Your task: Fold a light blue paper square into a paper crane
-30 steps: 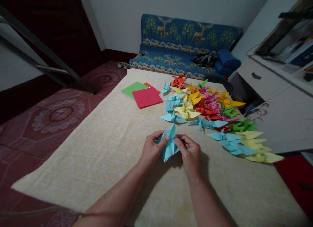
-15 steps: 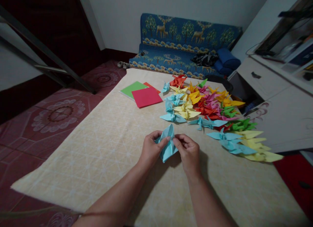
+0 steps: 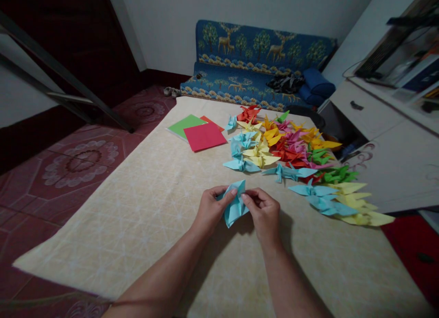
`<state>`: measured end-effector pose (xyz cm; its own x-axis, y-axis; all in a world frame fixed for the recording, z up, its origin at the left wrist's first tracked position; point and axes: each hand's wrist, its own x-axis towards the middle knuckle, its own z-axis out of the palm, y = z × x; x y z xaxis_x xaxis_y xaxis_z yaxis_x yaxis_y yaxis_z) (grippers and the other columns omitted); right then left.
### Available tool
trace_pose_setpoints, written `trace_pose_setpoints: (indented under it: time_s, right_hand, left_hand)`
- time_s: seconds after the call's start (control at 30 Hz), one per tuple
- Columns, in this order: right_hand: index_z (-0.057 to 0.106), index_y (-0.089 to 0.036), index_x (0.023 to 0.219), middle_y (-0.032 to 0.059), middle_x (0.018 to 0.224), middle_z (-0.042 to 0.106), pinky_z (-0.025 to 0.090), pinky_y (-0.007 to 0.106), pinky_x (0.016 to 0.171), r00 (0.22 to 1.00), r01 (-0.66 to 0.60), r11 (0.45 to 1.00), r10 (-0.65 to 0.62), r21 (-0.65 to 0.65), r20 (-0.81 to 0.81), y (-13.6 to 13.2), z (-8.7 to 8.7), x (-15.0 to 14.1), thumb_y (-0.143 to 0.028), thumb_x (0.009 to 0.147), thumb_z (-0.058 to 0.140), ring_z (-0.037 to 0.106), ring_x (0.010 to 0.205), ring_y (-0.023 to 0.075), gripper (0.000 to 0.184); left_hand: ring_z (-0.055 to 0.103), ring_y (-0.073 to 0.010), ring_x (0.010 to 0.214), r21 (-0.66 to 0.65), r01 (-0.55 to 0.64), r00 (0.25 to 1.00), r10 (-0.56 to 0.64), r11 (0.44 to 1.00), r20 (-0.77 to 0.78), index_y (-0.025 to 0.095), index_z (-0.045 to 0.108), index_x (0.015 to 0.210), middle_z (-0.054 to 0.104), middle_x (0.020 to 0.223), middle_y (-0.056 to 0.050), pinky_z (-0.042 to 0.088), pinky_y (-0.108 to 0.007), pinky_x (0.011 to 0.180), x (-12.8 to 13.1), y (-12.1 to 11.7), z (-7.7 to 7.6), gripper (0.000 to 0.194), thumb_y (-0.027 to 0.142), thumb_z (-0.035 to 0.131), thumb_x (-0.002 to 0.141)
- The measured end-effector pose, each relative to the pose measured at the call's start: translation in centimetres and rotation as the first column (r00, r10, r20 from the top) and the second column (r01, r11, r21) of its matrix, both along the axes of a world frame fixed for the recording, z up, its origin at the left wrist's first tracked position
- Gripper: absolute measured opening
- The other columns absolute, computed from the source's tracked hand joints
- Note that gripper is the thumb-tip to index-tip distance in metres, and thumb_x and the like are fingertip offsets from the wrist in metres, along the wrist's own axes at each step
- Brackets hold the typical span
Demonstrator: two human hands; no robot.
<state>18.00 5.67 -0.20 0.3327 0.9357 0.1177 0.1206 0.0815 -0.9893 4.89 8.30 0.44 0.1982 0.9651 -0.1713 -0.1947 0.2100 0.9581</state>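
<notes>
My left hand (image 3: 211, 209) and right hand (image 3: 266, 212) both pinch the light-blue folded paper piece (image 3: 236, 210) between them, over the pale-yellow, line-patterned tablecloth (image 3: 137, 208). From the left, I see a slanting grey metal frame (image 3: 68, 75) by a dark-red door (image 3: 61, 12), reddish floor tiles (image 3: 82, 165) with pale floral rings, flat green, orange and crimson paper squares (image 3: 205, 137) on the cloth, a blue sofa (image 3: 254, 57) patterned with deer and trees, crowded multicoloured folded-paper cranes (image 3: 272, 136), and a white cabinet (image 3: 408, 162) with a dark handle.

Left fingers (image 3: 228, 198), right fingers (image 3: 248, 202) pinch blue folded paper (image 3: 235, 213); paper cranes (image 3: 291, 156) beyond on pale cloth (image 3: 147, 208).
</notes>
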Motion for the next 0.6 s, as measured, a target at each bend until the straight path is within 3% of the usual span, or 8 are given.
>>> trace_pose_setpoints:
  time_s: [0.23, 0.6]
  right_hand:
    - [0.063, -0.017, 0.067, -0.0012, 0.064, 0.055, 0.040, 0.023, 0.056, 0.992, -0.066, 0.993, 0.054, 0.101, 0.117, -0.27, 0.16, 0.01, -0.025, 0.078, 0.065, 0.051, 0.061, 0.0121, 0.014]
    - [0.060, -0.017, 0.061, -0.0025, 0.060, 0.053, 0.038, 0.022, 0.054, 0.987, -0.023, 0.997, 0.012, 0.069, 0.159, -0.05, -0.07, 0.11, -0.025, 0.075, 0.068, 0.049, 0.058, 0.0116, 0.017]
  left_hand:
    - [0.040, -0.0074, 0.050, -0.011, -0.057, 0.997, 0.057, 0.998, -0.059, 0.011, 0.067, 0.067, 0.052, 0.055, 0.002, 0.029, -0.019, 0.046, -0.08, -0.07, -0.56, 0.038, 0.049, 0.070, 0.068]
    - [0.039, -0.0078, 0.048, 0.060, -0.064, 0.978, 0.074, 0.996, -0.195, 0.012, 0.067, 0.063, 0.050, 0.052, 0.003, 0.028, -0.020, 0.045, -0.18, -0.04, -0.96, 0.039, 0.051, 0.069, 0.068]
